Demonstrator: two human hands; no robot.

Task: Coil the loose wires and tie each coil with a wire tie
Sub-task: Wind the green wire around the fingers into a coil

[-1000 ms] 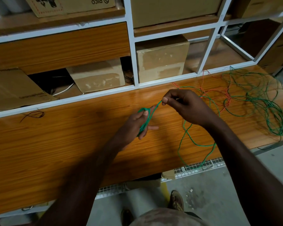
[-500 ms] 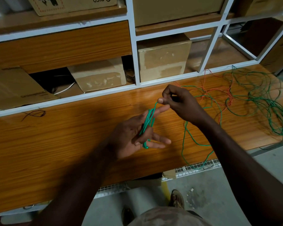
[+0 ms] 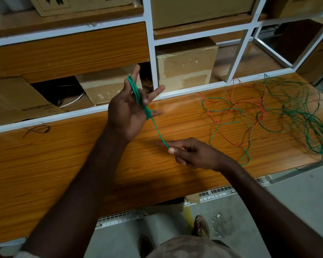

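I see the left hand [image 3: 128, 110] raised, fingers spread, green wire [image 3: 138, 95] looped round them. Right hand [image 3: 192, 153] pinches its taut tail (the pinch itself hidden). Loose tangle [image 3: 291, 112] lies right on the shelf [image 3: 63, 164], strands indistinct.

A wooden shelf board [image 3: 45, 174] runs left to right, with a rack frame [image 3: 149, 53] of compartments behind it holding a cardboard box [image 3: 186, 66] at the centre and another box [image 3: 104, 84] to its left. The left hand [image 3: 128, 110] is raised over the middle of the board with a coil of wire [image 3: 138, 95] looped across its spread fingers; the strand runs down and nearer to the right hand [image 3: 192, 155], which pinches it just above the board. To the right, loose wires [image 3: 287, 112] lie tangled on the board, and a small dark wire piece [image 3: 37, 129] lies far left by the frame.
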